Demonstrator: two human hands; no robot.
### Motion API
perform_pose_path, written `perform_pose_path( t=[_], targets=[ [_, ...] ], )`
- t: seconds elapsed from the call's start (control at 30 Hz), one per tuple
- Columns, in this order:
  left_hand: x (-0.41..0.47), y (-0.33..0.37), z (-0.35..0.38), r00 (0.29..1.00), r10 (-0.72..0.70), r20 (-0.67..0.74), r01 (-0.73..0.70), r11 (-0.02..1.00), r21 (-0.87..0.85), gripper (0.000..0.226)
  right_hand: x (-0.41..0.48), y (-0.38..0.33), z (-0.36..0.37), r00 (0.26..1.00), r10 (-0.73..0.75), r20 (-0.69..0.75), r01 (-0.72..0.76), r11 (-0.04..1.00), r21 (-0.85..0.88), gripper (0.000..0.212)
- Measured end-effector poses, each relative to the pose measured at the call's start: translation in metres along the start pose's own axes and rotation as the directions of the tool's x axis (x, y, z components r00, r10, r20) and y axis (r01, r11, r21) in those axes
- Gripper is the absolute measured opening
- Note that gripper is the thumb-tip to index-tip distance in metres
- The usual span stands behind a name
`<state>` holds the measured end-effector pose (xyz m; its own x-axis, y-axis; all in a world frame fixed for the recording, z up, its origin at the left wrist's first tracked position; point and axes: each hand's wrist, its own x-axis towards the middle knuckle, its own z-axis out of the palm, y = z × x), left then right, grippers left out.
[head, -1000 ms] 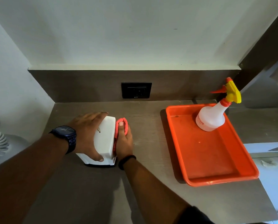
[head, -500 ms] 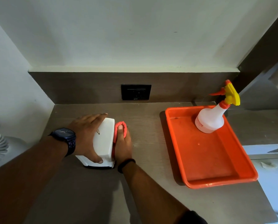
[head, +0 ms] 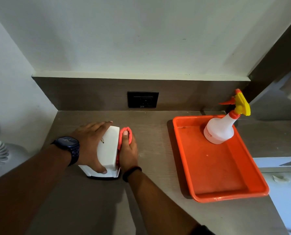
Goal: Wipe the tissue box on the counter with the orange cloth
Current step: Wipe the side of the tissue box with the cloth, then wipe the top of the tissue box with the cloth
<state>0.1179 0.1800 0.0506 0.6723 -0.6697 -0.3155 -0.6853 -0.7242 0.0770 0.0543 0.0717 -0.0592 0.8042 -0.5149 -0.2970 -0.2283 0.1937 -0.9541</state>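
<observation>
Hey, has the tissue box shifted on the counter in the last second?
No. The tissue box keeps its spot, nearer and left of the wall socket, gripped by the left hand.

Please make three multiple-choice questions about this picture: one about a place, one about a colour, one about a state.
1. Where does the spray bottle stand?
A. In the orange tray
B. On the tissue box
C. On the bare counter

2. What colour is the tissue box?
A. Black
B. White
C. Green

3. What is the right hand doing?
A. Resting empty
B. Holding the bottle
C. Pressing the cloth on the box

Answers:
1 A: the spray bottle stands in the tray's far corner.
2 B: the tissue box is white.
3 C: the right hand presses the orange cloth against the box's side, while the left hand steadies it.
</observation>
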Motion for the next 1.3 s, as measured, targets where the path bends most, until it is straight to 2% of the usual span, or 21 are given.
perform_pose_path(
  t=[0.1, 0.2, 0.37, 0.47, 0.57, 0.63, 0.7, 0.73, 0.83, 0.87, 0.93, 0.97, 1.03, 1.1, 1.13, 1.17, 1.23, 1.27, 1.3],
  targets=[
    [-0.001, 0.0, 0.0, 1.0, 0.006, 0.0, -0.006, 1.0, -0.01, 0.144, -0.022, 0.014, 0.0, 0.999, -0.01, -0.04, 0.011, 0.999, 0.034, 0.037],
    [-0.001, -0.002, 0.0, 1.0, 0.016, -0.005, -0.016, 0.999, -0.033, 0.145, -0.032, 0.017, 0.002, 0.998, -0.065, -0.016, 0.066, 0.996, 0.053, 0.045],
    [0.001, -0.006, 0.004, 1.0, 0.01, -0.019, -0.01, 0.999, -0.041, 0.144, -0.004, -0.004, 0.004, 0.997, -0.075, 0.019, 0.074, 0.997, 0.031, 0.02],
    [0.002, -0.005, 0.004, 1.0, 0.002, -0.009, -0.002, 1.0, -0.03, 0.144, 0.004, -0.002, 0.001, 1.0, -0.013, 0.022, 0.014, 1.0, -0.007, 0.033],
    [0.001, -0.004, 0.005, 1.0, 0.001, -0.024, -0.002, 1.0, -0.02, 0.144, -0.008, -0.002, -0.003, 1.0, 0.028, 0.004, -0.028, 0.999, -0.016, 0.029],
    [0.001, -0.003, 0.004, 1.0, -0.004, -0.031, 0.003, 1.0, -0.022, 0.144, -0.02, 0.003, -0.006, 0.996, 0.088, 0.003, -0.088, 0.996, 0.002, 0.046],
    [0.0, -0.001, 0.006, 0.999, -0.02, -0.043, 0.019, 0.999, -0.035, 0.145, -0.03, 0.012, -0.012, 0.989, 0.145, 0.013, -0.146, 0.985, 0.09, 0.076],
    [0.0, 0.001, 0.008, 0.998, -0.031, -0.059, 0.028, 0.998, -0.049, 0.145, -0.035, 0.011, -0.016, 0.981, 0.193, 0.019, -0.193, 0.968, 0.161, 0.082],
    [0.0, 0.012, 0.012, 0.991, -0.081, -0.109, 0.068, 0.991, -0.115, 0.148, -0.034, -0.003, -0.032, 0.934, 0.355, -0.036, -0.312, 0.863, 0.398, 0.067],
    [-0.001, 0.013, 0.014, 0.988, -0.095, -0.122, 0.078, 0.988, -0.137, 0.15, -0.032, -0.016, -0.037, 0.926, 0.378, -0.023, -0.327, 0.828, 0.455, 0.069],
    [-0.005, 0.012, 0.018, 0.984, -0.108, -0.139, 0.082, 0.98, -0.179, 0.158, -0.024, -0.042, -0.044, 0.953, 0.303, 0.004, -0.261, 0.815, 0.517, 0.075],
    [-0.008, 0.009, 0.021, 0.981, -0.116, -0.155, 0.083, 0.975, -0.208, 0.162, -0.02, -0.057, -0.045, 0.978, 0.21, -0.009, -0.178, 0.849, 0.498, 0.064],
    [-0.016, -0.002, 0.031, 0.969, -0.171, -0.178, 0.108, 0.941, -0.319, 0.164, -0.014, -0.084, -0.041, 0.999, -0.029, -0.029, 0.037, 0.946, 0.322, 0.03],
    [-0.025, -0.012, 0.036, 0.959, -0.229, -0.167, 0.134, 0.885, -0.445, 0.169, -0.016, -0.105, -0.031, 0.973, -0.232, 0.014, 0.232, 0.972, -0.026, 0.021],
    [-0.03, -0.016, 0.037, 0.956, -0.248, -0.158, 0.14, 0.856, -0.498, 0.171, -0.019, -0.112, -0.023, 0.953, -0.287, 0.098, 0.301, 0.931, -0.205, 0.017],
    [-0.033, -0.017, 0.038, 0.953, -0.259, -0.155, 0.138, 0.831, -0.539, 0.172, -0.022, -0.112, -0.016, 0.925, -0.307, 0.223, 0.372, 0.846, -0.382, 0.028],
    [-0.035, -0.019, 0.038, 0.949, -0.261, -0.175, 0.107, 0.793, -0.6, 0.171, -0.023, -0.103, -0.005, 0.834, -0.273, 0.479, 0.547, 0.522, -0.654, 0.067],
    [-0.034, -0.019, 0.039, 0.948, -0.253, -0.191, 0.085, 0.783, -0.616, 0.168, -0.024, -0.099, -0.001, 0.802, -0.266, 0.534, 0.597, 0.385, -0.704, 0.075],
    [-0.033, -0.018, 0.039, 0.948, -0.239, -0.21, 0.059, 0.78, -0.623, 0.163, -0.025, -0.096, 0.002, 0.789, -0.271, 0.551, 0.614, 0.32, -0.722, 0.077]
  ],
)
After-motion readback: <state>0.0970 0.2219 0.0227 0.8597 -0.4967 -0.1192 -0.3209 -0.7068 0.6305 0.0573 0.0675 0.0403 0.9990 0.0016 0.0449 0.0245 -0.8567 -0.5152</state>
